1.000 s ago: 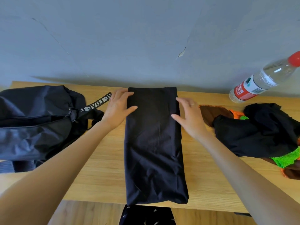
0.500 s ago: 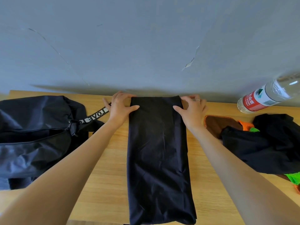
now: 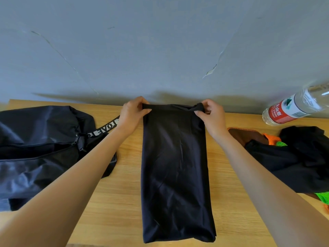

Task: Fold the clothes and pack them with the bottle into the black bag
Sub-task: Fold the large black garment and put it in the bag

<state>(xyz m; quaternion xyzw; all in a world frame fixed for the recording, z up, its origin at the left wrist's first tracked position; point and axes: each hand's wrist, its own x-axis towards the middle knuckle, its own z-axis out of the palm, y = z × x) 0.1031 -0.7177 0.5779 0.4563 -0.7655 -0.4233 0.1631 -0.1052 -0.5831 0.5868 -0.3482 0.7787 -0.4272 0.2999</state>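
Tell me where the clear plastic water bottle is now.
The clear plastic water bottle with a red label stands at the head view's far right, against the grey wall, behind the dark clothes pile.

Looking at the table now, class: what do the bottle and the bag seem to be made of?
Bottle: clear, glossy plastic, probably; you see through it, and it carries a red printed label.
Bag: black woven synthetic, perhaps nylon; it creases softly with a dull sheen.

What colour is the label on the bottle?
Red and white label on the clear bottle, in the head view.
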